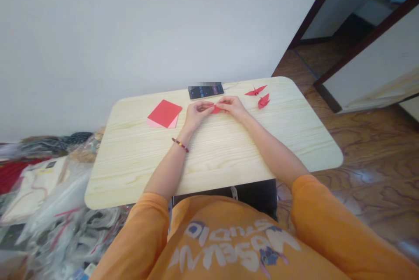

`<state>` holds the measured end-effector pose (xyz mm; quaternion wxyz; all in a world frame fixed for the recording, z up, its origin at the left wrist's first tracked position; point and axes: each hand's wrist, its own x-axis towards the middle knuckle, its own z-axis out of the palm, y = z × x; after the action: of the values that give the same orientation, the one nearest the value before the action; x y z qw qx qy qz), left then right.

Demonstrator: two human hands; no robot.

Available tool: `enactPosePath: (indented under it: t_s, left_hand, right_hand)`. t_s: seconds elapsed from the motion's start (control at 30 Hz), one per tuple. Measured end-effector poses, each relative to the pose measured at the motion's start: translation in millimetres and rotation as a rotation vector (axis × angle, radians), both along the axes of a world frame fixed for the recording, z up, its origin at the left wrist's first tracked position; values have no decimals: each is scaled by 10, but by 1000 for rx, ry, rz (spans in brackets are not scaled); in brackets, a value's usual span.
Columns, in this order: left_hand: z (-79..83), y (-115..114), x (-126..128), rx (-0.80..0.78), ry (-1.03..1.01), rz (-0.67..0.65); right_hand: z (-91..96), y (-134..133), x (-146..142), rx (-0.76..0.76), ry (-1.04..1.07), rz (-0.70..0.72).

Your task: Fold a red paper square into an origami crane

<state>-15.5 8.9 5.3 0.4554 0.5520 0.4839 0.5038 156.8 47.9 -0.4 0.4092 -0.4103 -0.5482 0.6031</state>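
a person in an orange sweatshirt sits at a pale wooden table, forearms reaching out over it. the left hand, with a red beaded bracelet on its wrist, and the right hand nearly meet toward the table's far side. both are curled in and almost closed, pinching a small folded piece of red paper between them, with much of it hidden by the fingers. just left of the hands, a red paper square lies on a pink sheet. beyond the hands sits a dark phone, partly blurred out. to the right, two red origami cranes lie close together. past the table are a heap of plastic bags, a brown wood floor, a white wall and a dark door frame.
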Motion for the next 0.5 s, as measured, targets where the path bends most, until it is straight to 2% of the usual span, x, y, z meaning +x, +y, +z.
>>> enactPosePath:
  t_s: [0.2, 0.4, 0.5]
  left_hand:
    - [-20, -28, 39, -26, 5, -31]
    - [8, -67, 86, -45, 19, -20]
    - [-26, -41, 97, -60, -66, 46]
  right_hand:
    - [-1, -14, -39, -32, 116, -114]
    - [14, -35, -81, 5, 99, -124]
    - [31, -56, -91, 31, 87, -125]
